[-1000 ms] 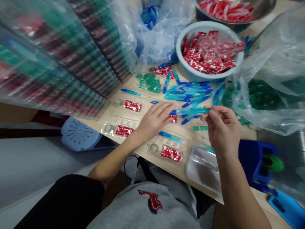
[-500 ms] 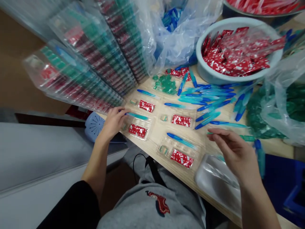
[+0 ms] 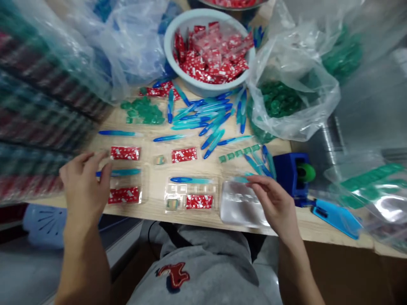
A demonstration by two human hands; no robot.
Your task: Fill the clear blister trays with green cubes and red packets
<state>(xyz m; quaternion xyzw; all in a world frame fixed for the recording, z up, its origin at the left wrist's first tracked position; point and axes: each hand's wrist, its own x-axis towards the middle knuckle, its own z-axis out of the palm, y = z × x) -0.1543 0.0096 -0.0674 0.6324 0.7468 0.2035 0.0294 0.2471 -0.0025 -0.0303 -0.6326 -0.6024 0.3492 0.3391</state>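
My left hand (image 3: 85, 182) lies over the left end of a clear blister tray (image 3: 143, 192), fingers bent and thumb apart, touching or just above a blue pen (image 3: 125, 172). A red patterned packet (image 3: 124, 195) lies in that tray. My right hand (image 3: 275, 197) pinches at the top edge of a clear plastic tray (image 3: 232, 174), above a stack of clear trays (image 3: 243, 207); the grip is blurred. Between the hands, another filled tray (image 3: 216, 207) holds a pen (image 3: 192, 180), a red packet (image 3: 199, 202) and a small striped block (image 3: 172, 204).
A pale blue basin (image 3: 203, 87) holds red packets. Loose pens (image 3: 203, 116), green pieces (image 3: 144, 111) and a green strip (image 3: 240, 153) lie in front. A plastic bag (image 3: 295, 127), blue tape dispenser (image 3: 286, 173) and light-blue tool (image 3: 337, 218) stand right; stacked filled packs (image 3: 47, 123) rise left.
The view has swung to the right. My right hand has come down from near the green strip to the stack of clear trays. My left hand stays by the left tray.
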